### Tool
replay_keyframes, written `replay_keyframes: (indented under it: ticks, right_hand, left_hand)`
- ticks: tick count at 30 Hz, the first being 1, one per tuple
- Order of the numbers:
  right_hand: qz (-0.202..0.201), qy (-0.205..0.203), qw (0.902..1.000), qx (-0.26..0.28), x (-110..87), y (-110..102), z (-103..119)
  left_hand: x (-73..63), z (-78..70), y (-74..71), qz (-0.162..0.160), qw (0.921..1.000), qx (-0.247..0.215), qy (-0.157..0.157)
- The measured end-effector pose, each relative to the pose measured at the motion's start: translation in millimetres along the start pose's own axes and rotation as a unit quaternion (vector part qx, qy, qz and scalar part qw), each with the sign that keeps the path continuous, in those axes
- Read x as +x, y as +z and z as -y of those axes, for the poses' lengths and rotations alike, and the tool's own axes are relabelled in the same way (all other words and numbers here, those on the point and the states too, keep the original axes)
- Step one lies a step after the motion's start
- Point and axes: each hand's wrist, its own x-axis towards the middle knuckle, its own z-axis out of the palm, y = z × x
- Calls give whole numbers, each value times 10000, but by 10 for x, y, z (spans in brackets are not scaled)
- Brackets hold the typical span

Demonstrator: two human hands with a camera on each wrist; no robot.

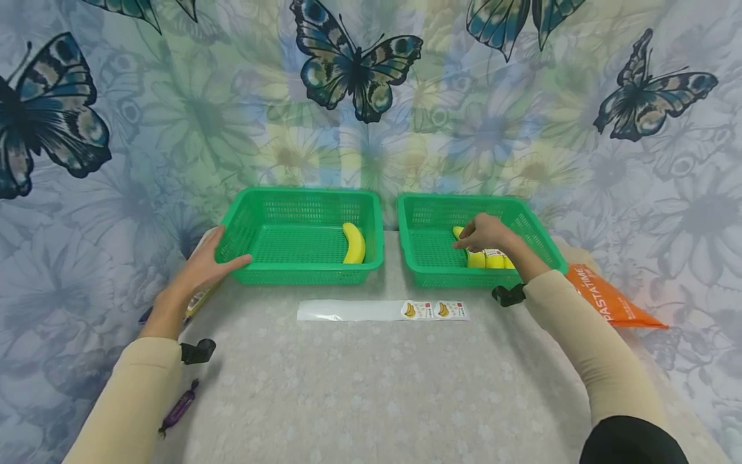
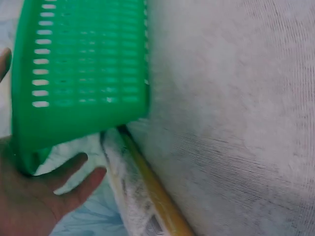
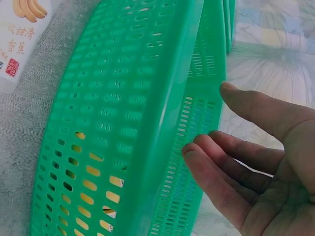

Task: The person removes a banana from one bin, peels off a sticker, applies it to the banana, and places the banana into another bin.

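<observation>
My left hand (image 1: 204, 263) is at the near left corner of the left green basket (image 1: 307, 277), its thumb by the front rim. Straight fingers spread outside the basket wall in the left wrist view. One yellow banana (image 1: 354, 243) lies at the right end of that basket. Above the right green basket (image 1: 446, 278) is my right hand (image 1: 482, 233), over several yellow bananas (image 1: 494, 260), some with white labels. In the right wrist view, the right hand's thumb and fingers (image 3: 216, 182) stand apart with nothing between them.
A label strip (image 1: 382, 310) with two banana stickers lies in front of the baskets. An orange package (image 1: 617, 299) sits right of the right basket. At left are a purple-wrapped candy (image 1: 180, 407) and a yellow-edged package (image 2: 157, 196). A butterfly-print cloth hangs behind.
</observation>
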Motion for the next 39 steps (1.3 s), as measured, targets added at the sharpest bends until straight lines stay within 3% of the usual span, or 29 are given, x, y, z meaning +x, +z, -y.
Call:
replay_keyframes:
  ticks: [7, 16, 27, 36, 39]
  right_hand:
    - [-253, -189, 9995, -55, 41, 23, 94]
    - [-60, -477, 9988, -45, 103, 120, 345]
    - [240, -885, 9958, 27, 233, 192, 918]
    - [358, -1131, 9917, 506, 511, 326, 1388]
    - [414, -1205, 9909, 428, 627, 376, 1540]
  left_hand:
    - [52, 97, -71, -54, 9996, -240, -170]
    - [47, 154, -67, -106, 9996, -180, -205]
    - [57, 213, 25, -320, 9993, -152, -132]
    - [38, 138, 48, -380, 9990, -161, -177]
    - [19, 141, 55, -410, 9989, -164, -178]
